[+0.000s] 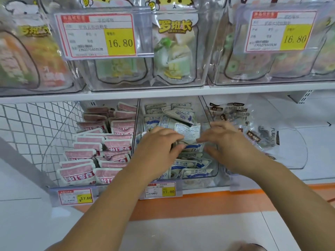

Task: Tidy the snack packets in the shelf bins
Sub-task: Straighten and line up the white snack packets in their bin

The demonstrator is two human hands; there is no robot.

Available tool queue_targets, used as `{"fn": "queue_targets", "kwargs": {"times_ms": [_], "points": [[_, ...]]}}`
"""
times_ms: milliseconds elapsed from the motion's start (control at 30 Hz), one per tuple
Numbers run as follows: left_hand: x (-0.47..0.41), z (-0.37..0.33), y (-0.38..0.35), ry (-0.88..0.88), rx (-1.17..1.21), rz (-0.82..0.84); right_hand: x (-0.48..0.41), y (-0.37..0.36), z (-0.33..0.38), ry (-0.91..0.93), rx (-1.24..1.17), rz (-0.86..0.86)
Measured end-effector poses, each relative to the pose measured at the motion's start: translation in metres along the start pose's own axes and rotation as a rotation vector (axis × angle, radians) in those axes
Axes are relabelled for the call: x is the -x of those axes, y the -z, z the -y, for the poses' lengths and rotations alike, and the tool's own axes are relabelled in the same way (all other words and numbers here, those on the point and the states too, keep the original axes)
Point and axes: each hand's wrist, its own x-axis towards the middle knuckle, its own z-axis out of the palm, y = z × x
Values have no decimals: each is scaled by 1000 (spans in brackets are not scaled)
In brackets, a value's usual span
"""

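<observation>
Both hands reach into the middle clear bin (214,173) on the lower shelf, which holds several blue-and-white snack packets (192,163). My left hand (159,144) curls its fingers and thumb around a packet near the bin's middle. My right hand (226,140) faces it, fingertips touching the same small pile, just below a white packet (188,130) that stands with its printed back showing. The packets at the back of the bin lie tilted and jumbled.
The left bin (54,187) holds rows of pink packets (87,154). The right bin (301,160) holds a few clear packets with dark labels (253,138). Price tags (160,191) clip to the bin fronts. An upper shelf (163,93) carries large clear bins of pouches.
</observation>
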Motion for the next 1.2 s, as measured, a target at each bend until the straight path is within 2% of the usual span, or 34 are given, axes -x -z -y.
{"fn": "queue_targets", "kwargs": {"times_ms": [33,100,167,233,300,367,433,500,600,700,800,867,933,1000,1100,1133,1200], "points": [[3,2,1,-23,-73,3,-1,3,0,1,47,34],[10,6,-2,-26,-116,120,-10,12,4,8,82,55],[15,9,-7,-2,-89,209,-31,20,11,47,49,-54],[16,12,-10,-12,-63,195,-57,18,21,63,20,-71],[16,13,-9,-30,-74,157,-81,10,31,44,67,113],[17,12,-6,-39,-86,145,-94,1,33,36,234,306],[19,12,-5,-22,-68,149,-94,0,30,12,278,317],[18,14,-5,0,-16,115,-85,4,23,-14,110,189],[19,12,-4,29,195,-88,-64,19,22,-121,-344,-53],[20,8,-2,114,462,-251,-43,30,33,-190,-670,-172],[20,5,4,182,778,-184,-30,29,46,-285,-950,-197],[21,0,8,215,868,-123,-23,23,49,-361,-1034,-207],[23,-7,8,249,922,-117,-16,19,47,-386,-995,-240],[24,-11,6,322,965,-131,-6,18,46,-297,-751,-219],[23,-11,6,441,1052,-102,6,10,49,-55,-300,36],[23,-11,8,462,1119,-86,8,6,51,2,-248,78],[22,-13,13,428,1247,-51,8,2,49,-9,-311,2]]}}
